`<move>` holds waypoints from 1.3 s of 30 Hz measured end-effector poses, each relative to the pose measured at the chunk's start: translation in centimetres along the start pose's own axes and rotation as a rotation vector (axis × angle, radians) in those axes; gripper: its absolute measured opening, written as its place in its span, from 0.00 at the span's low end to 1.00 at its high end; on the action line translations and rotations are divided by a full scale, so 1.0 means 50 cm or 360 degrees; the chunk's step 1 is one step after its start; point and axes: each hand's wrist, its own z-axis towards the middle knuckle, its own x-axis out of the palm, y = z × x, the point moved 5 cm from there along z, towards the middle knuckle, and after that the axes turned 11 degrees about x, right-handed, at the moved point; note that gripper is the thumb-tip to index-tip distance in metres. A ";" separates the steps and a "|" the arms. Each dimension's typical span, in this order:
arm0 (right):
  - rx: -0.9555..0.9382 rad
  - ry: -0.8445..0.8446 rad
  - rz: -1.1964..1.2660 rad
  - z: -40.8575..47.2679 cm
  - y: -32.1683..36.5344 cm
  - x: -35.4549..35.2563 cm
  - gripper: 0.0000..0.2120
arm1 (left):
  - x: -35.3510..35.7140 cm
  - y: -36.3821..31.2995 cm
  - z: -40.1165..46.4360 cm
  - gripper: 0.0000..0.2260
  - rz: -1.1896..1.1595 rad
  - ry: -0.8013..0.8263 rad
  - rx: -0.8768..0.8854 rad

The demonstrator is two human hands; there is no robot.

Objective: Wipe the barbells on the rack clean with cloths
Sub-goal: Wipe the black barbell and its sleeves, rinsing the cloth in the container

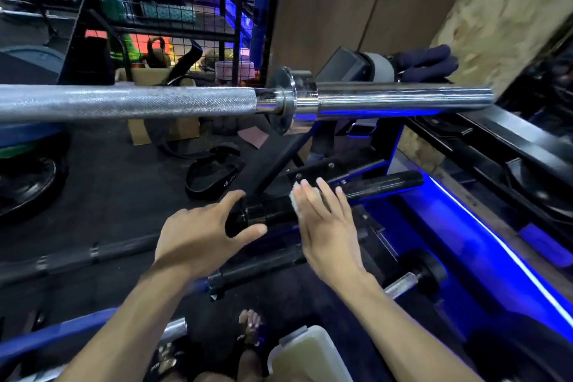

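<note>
1. Here, the black barbell (310, 198) lies low on the rack (387, 146), below the chrome barbell (217, 101) that spans the view.
2. The left hand (201, 232) cups the black barbell's sleeve end, thumb and fingers curled round it.
3. The right hand (325, 226), fingers straight, presses a white cloth (294, 198) against the black barbell, just beside the left hand.

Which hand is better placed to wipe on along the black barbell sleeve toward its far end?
Right. The right hand already presses the white cloth against the black barbell sleeve with straight fingers, nearer the far end. The left hand has no cloth; it cups the sleeve's thick near section, probably steadying it.
</note>
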 end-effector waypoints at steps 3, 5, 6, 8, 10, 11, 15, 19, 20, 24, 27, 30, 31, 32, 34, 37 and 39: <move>0.0045 0.0002 0.0071 0.005 0.009 -0.001 0.23 | -0.002 -0.003 -0.001 0.36 0.0003 -0.0035 0.0005; -0.0004 -0.0018 0.0225 0.003 0.028 -0.002 0.24 | -0.004 -0.005 -0.002 0.37 0.0048 -0.0056 0.0003; -0.0077 -0.0038 0.0306 -0.002 0.044 -0.001 0.25 | -0.004 -0.006 -0.003 0.37 0.0081 -0.0066 0.0001; -0.0219 -0.0047 0.0433 -0.018 0.075 0.004 0.27 | -0.005 -0.009 -0.001 0.38 0.0141 -0.0071 -0.0003; -0.0325 -0.0025 0.0426 -0.019 0.067 0.012 0.27 | -0.005 -0.012 0.000 0.38 0.0169 -0.0043 -0.0027; -0.0359 -0.0019 0.0370 -0.008 0.048 0.013 0.27 | -0.005 -0.013 0.001 0.38 0.0179 -0.0030 -0.0039; 0.0061 0.0013 0.0063 0.069 -0.126 0.015 0.17 | -0.006 -0.013 0.000 0.38 0.0169 -0.0031 -0.0043; 0.0444 -0.0049 0.0072 0.085 -0.166 0.020 0.21 | -0.005 -0.011 -0.001 0.38 0.0188 -0.0050 -0.0041; 0.0386 -0.0011 0.0068 0.078 -0.125 0.029 0.24 | -0.006 -0.011 -0.002 0.38 0.0194 -0.0060 -0.0043; -0.0125 0.0053 0.0311 0.029 0.001 0.032 0.22 | -0.007 -0.007 -0.005 0.37 0.0204 -0.0081 -0.0032; -0.0153 0.0110 -0.0003 0.059 -0.083 0.020 0.22 | -0.008 -0.005 -0.007 0.37 0.0203 -0.0099 -0.0032; 0.0328 0.0084 0.0087 0.098 -0.197 0.002 0.20 | -0.007 -0.005 -0.007 0.38 0.0189 -0.0079 -0.0041; 0.0413 0.0080 0.0128 0.101 -0.201 -0.002 0.19 | -0.007 -0.007 -0.006 0.38 0.0186 -0.0069 -0.0042; 0.0440 0.0088 0.0177 0.100 -0.189 0.000 0.18 | -0.006 -0.009 -0.005 0.38 0.0183 -0.0061 -0.0044; 0.0409 0.0142 0.0292 0.092 -0.149 0.011 0.18 | -0.003 -0.011 -0.003 0.39 0.0182 -0.0047 -0.0048; 0.0291 0.0236 0.0499 0.076 -0.109 0.007 0.19 | 0.007 -0.007 0.000 0.39 0.0139 0.0024 -0.0030; 0.0220 0.0276 0.0581 0.072 -0.115 -0.004 0.18 | 0.006 -0.002 0.005 0.38 0.0009 0.0136 -0.0070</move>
